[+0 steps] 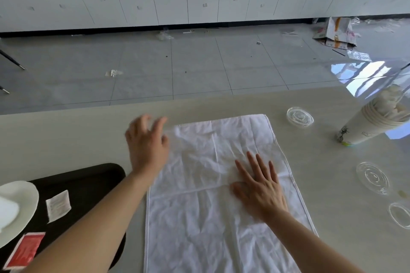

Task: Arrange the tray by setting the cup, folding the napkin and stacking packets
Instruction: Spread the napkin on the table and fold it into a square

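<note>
A white cloth napkin (206,224) lies spread flat on the pale table, creased across its middle. My right hand (259,186) presses flat on the napkin's right half, fingers apart. Over the napkin's far left corner hovers my left hand (147,146), blurred, fingers spread, holding nothing. At the lower left sits a black tray (93,184) with a white paper cup (15,208), a white packet (58,205) and a red packet (25,250) on it. My left forearm crosses the tray's right side.
A stack of paper cups (372,124) stuffed with white items stands at the far right. Clear plastic lids (299,117) (372,178) (400,214) lie on the table's right side. Beyond the table's far edge is a grey tiled floor with litter.
</note>
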`<control>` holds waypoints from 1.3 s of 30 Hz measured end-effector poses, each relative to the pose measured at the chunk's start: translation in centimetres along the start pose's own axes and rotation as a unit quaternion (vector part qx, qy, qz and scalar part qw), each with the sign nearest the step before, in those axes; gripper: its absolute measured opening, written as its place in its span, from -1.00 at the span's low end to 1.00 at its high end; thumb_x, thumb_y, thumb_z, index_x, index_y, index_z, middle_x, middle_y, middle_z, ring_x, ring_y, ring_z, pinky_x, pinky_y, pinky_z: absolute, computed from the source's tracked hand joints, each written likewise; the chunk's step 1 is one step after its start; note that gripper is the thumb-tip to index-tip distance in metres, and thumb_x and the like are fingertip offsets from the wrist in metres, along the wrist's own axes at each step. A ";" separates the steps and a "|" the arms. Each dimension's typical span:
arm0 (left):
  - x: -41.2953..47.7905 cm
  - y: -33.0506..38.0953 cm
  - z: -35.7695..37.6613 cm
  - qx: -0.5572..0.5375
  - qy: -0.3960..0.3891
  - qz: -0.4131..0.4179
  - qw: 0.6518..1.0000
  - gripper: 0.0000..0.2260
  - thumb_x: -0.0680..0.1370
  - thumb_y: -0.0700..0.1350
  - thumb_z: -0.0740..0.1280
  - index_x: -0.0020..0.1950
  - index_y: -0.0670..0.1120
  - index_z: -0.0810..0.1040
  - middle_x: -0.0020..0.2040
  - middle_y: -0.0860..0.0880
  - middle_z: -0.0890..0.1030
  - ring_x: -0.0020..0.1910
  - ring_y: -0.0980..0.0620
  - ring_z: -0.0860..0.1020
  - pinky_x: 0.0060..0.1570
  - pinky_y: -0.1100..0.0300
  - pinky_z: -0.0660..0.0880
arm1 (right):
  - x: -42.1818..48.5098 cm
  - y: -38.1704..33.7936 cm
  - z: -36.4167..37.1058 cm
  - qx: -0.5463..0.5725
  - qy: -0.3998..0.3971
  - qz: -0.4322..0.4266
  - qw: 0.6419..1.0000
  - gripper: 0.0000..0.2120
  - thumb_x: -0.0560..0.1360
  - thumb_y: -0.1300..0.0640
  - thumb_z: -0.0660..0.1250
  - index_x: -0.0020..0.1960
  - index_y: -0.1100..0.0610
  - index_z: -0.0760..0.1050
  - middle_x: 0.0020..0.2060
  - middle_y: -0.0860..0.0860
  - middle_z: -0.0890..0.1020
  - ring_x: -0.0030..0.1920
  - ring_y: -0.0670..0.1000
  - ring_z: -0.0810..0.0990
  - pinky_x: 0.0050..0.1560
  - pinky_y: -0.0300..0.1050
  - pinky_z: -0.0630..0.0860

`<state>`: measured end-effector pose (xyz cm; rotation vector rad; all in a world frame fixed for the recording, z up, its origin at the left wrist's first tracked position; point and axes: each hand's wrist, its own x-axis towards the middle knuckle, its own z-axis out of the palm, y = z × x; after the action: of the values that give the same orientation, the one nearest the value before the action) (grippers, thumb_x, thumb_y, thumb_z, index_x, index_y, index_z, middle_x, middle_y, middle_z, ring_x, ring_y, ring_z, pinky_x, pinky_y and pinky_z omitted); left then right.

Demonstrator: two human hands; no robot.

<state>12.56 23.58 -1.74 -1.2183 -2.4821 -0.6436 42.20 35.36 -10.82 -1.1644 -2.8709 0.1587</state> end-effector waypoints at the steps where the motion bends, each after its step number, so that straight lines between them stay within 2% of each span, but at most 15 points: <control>1: -2.2 0.6 0.3 -0.008 -0.036 0.063 0.997 -0.66 0.43 -0.12 0.33 0.21 0.00 0.52 0.16 -0.20 0.48 0.16 -0.28 0.45 0.11 -0.13 0.37 | 0.0 0.0 -0.1 -0.003 0.000 -0.004 1.000 -0.36 0.55 -0.41 -0.08 0.56 -0.24 -0.10 0.60 -0.05 -0.11 0.58 0.03 -0.18 0.52 0.18 -0.11; 3: -7.1 1.9 1.2 0.008 -0.172 0.154 0.973 -0.63 0.52 0.05 0.22 0.34 0.08 0.41 0.29 -0.18 0.44 0.29 -0.29 0.41 0.28 -0.17 0.33 | -0.1 0.0 -0.3 -0.007 -0.003 -0.007 1.000 -0.35 0.55 -0.42 -0.09 0.57 -0.22 -0.09 0.60 -0.05 -0.08 0.58 0.04 -0.16 0.52 0.22 -0.08; 4: -9.2 2.1 1.8 0.028 -0.247 0.157 0.956 -0.55 0.56 0.16 0.12 0.45 0.13 0.27 0.44 -0.18 0.33 0.43 -0.29 0.28 0.40 -0.20 0.22 | 0.0 0.0 -0.4 -0.008 -0.005 -0.005 1.000 -0.35 0.55 -0.42 -0.10 0.57 -0.21 -0.09 0.60 -0.05 -0.07 0.58 0.04 -0.16 0.52 0.23 -0.08; 6: -11.9 1.5 3.1 0.071 -0.325 0.112 0.937 -0.42 0.55 0.35 -0.13 0.54 0.22 -0.10 0.60 -0.12 -0.11 0.56 -0.21 -0.13 0.50 -0.22 -0.12 | 0.0 0.0 -0.5 -0.008 -0.012 0.016 1.000 -0.36 0.56 -0.41 -0.12 0.57 -0.21 -0.13 0.60 -0.08 -0.07 0.58 0.02 -0.18 0.52 0.23 -0.11; 8: -12.6 0.4 4.2 0.093 -0.320 0.084 0.939 -0.36 0.49 0.42 -0.26 0.52 0.22 -0.27 0.56 -0.06 -0.33 0.52 -0.14 -0.34 0.46 -0.22 -0.30 | 0.0 0.3 -0.4 -0.011 -0.026 0.051 0.998 -0.35 0.55 -0.42 -0.19 0.56 -0.21 -0.22 0.59 -0.10 -0.12 0.57 0.01 -0.23 0.53 0.19 -0.19; 12: -11.3 -1.1 4.6 0.106 -0.318 0.067 0.940 -0.31 0.42 0.49 -0.27 0.50 0.27 -0.31 0.55 -0.02 -0.37 0.50 -0.08 -0.41 0.45 -0.19 -0.33 | 0.0 1.1 0.0 0.008 -0.068 0.087 0.994 -0.33 0.44 -0.51 -0.37 0.45 -0.31 -0.47 0.55 -0.14 -0.30 0.52 -0.01 -0.41 0.51 0.14 -0.34; 17: -10.9 -0.7 3.9 0.101 -0.340 0.060 0.933 -0.31 0.43 0.47 -0.24 0.48 0.27 -0.37 0.53 -0.02 -0.42 0.48 -0.07 -0.44 0.45 -0.17 -0.35 | -0.3 0.9 -0.6 0.007 -0.065 0.082 0.994 -0.31 0.46 -0.50 -0.33 0.48 -0.27 -0.44 0.55 -0.13 -0.30 0.52 0.00 -0.41 0.52 0.12 -0.32; 20: -11.3 0.0 2.6 0.065 -0.343 0.053 0.935 -0.33 0.49 0.41 -0.19 0.53 0.18 -0.28 0.55 -0.02 -0.33 0.52 -0.06 -0.35 0.48 -0.12 -0.31 | -1.5 0.9 -1.3 0.005 -0.045 0.065 0.997 -0.26 0.51 -0.45 -0.28 0.58 -0.12 -0.22 0.58 -0.10 -0.18 0.55 0.01 -0.31 0.54 0.10 -0.24; 23: -13.3 0.5 0.3 0.016 -0.349 0.076 0.934 -0.41 0.58 0.24 0.04 0.56 0.07 0.01 0.59 -0.08 -0.01 0.57 -0.08 -0.09 0.52 -0.07 -0.09 | -4.0 1.4 -2.1 0.026 -0.042 0.044 0.998 -0.26 0.55 -0.41 -0.22 0.59 -0.02 -0.03 0.59 -0.06 -0.02 0.58 0.01 -0.16 0.56 0.08 -0.13; 26: -16.1 0.4 -2.1 -0.016 -0.316 0.113 0.942 -0.56 0.50 -0.01 0.36 0.35 -0.04 0.43 0.37 -0.17 0.42 0.40 -0.19 0.37 0.33 -0.08 0.39 | -7.1 2.0 -2.9 0.025 -0.043 0.021 0.999 -0.33 0.58 -0.35 -0.07 0.56 0.01 0.15 0.57 -0.02 0.14 0.57 0.07 0.03 0.55 0.09 0.03; 28: -17.8 0.2 -3.3 -0.026 -0.303 0.128 0.944 -0.68 0.40 -0.11 0.46 0.14 -0.07 0.56 0.18 -0.15 0.54 0.20 -0.19 0.53 0.13 -0.06 0.54 | -9.0 2.5 -3.5 0.047 -0.034 0.017 0.998 -0.44 0.58 -0.24 0.17 0.47 0.03 0.34 0.51 0.03 0.30 0.52 0.13 0.20 0.49 0.13 0.22; 31: -19.5 0.0 -5.0 -0.028 -0.273 0.125 0.953 -0.81 0.33 -0.20 0.50 -0.13 -0.08 0.56 -0.06 -0.06 0.54 -0.09 -0.09 0.55 -0.19 0.06 0.55 | -11.3 3.1 -4.3 0.078 -0.017 -0.003 0.997 -0.64 0.47 -0.01 0.44 0.23 0.04 0.55 0.31 0.04 0.53 0.32 0.17 0.45 0.18 0.13 0.53; 34: -20.8 -0.3 -6.3 -0.051 -0.276 0.122 0.952 -0.82 0.32 -0.25 0.50 -0.27 -0.07 0.52 -0.22 0.02 0.48 -0.23 -0.02 0.49 -0.35 0.17 0.42 | -13.5 4.1 -4.6 0.084 0.003 -0.024 0.996 -0.69 0.40 0.09 0.51 0.12 0.06 0.57 0.15 0.01 0.58 0.14 0.14 0.54 -0.06 -0.01 0.57; 37: -21.8 -0.4 -7.1 -0.076 -0.305 0.112 0.943 -0.83 0.35 -0.07 0.47 -0.10 -0.04 0.60 -0.07 0.02 0.49 -0.04 -0.02 0.52 -0.26 0.23 0.40 | -15.5 5.2 -4.7 0.100 0.009 -0.029 0.995 -0.70 0.41 0.03 0.51 0.09 0.05 0.55 0.14 -0.03 0.57 0.11 0.09 0.53 -0.06 -0.06 0.55; 39: -22.4 -0.7 -7.5 -0.071 -0.362 0.111 0.923 -0.56 0.32 0.23 0.38 0.12 0.05 0.55 0.16 0.03 0.42 0.20 0.01 0.41 -0.03 0.19 0.46 | -16.5 5.8 -4.6 0.108 -0.004 -0.050 0.993 -0.69 0.40 -0.05 0.51 0.09 0.02 0.57 0.22 -0.05 0.55 0.20 0.05 0.50 -0.02 -0.06 0.57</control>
<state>25.91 4.40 -5.61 -2.0621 -2.8082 -0.3488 58.39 28.41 -6.84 -0.9802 -2.8232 0.4569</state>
